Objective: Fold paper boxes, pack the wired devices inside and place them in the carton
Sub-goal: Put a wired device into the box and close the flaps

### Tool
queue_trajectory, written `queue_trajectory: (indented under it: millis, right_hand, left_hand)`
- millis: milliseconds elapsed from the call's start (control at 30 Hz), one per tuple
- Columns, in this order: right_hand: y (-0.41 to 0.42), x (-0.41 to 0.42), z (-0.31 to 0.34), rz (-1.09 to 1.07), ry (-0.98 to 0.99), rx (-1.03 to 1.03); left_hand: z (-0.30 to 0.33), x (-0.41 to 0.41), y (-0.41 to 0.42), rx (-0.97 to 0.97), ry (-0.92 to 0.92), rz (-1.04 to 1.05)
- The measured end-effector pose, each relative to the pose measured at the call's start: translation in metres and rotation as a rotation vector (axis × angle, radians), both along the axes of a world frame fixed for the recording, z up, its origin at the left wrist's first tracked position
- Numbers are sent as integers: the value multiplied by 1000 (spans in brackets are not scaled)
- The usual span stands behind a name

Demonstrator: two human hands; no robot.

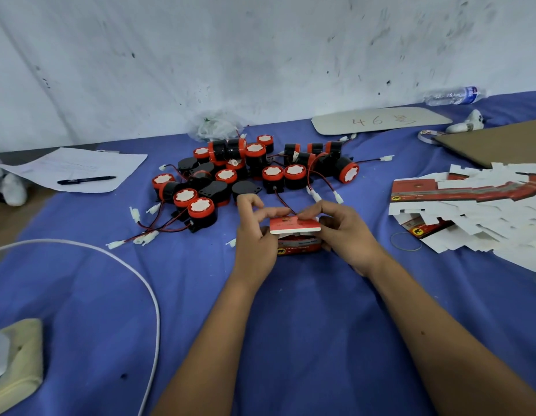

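Left hand and right hand both pinch a red-and-white paper box (contents hidden), its glossy lid flap half down.

Two bare hands hold a small red and white paper box over a blue counter. The left hand and right hand pinch its top flap, seemingly half closed. Behind lies a heap of red-capped black wired devices; flat box blanks are stacked at right.
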State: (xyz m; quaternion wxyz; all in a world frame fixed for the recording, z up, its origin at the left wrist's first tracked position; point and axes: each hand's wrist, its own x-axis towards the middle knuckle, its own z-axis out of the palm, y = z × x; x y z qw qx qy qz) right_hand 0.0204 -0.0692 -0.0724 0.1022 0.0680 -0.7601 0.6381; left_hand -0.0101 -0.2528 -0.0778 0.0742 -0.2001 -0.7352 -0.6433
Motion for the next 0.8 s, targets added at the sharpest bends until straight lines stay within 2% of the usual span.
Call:
queue_trajectory:
  millis: [67,133,233,400,633,800]
  right_hand:
    - [8,2,1,73,-10,76]
    - [11,5,3,119,-29,81]
    - [8,8,4,64,-6,123]
    - [6,5,-1,-48,163,340]
    - [6,-1,-2,-64,275,495]
    - [4,1,-2,-72,356,720]
  left_hand:
    - [5,0,-5,-43,-22,-29]
    - [9,-1,-11,-35,-118,-101]
    - [14,-2,-22,30,-255,-226]
    - [7,-2,-24,-221,-23,-164]
    - [2,-8,-24,-174,-19,-180]
    - [2,-9,-29,-237,25,-218]
